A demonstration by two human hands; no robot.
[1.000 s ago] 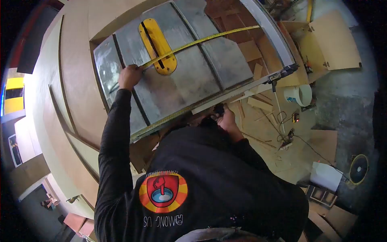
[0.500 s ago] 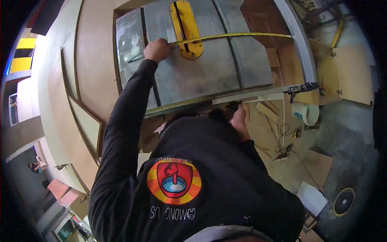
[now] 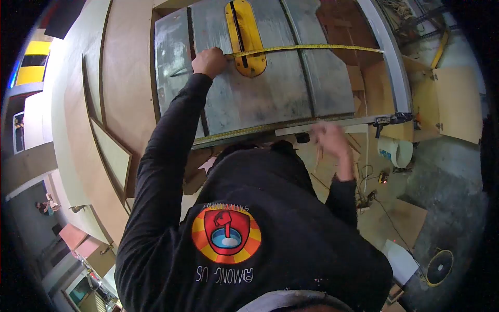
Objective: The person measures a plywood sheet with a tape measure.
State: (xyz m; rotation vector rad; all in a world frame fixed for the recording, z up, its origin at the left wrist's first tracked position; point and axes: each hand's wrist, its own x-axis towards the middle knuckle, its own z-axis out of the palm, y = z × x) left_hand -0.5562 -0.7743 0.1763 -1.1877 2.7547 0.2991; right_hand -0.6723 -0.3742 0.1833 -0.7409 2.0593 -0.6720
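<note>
My left hand (image 3: 210, 63) is closed on the end of a yellow tape measure (image 3: 306, 47), above the grey metal saw table (image 3: 270, 99). The tape runs across the yellow insert plate (image 3: 245, 41) to the metal fence rail (image 3: 392, 57) at the right. My right hand (image 3: 331, 139) is raised near the table's front edge, beside a black knob (image 3: 302, 138). Motion blurs its fingers, so whether it holds anything is unclear. A measuring scale (image 3: 249, 128) lies along the front edge.
Wooden panels (image 3: 127, 67) lean and lie at the left. An open cabinet door (image 3: 457, 104) and a white bucket (image 3: 399, 151) are at the right. Cables, offcuts and a round fan (image 3: 441, 266) are on the floor. Another person (image 3: 44, 207) is far left.
My right hand has moved up and to the right, away from the black knob at the front edge. My left hand stays on the tape; the whole view has shifted slightly.
</note>
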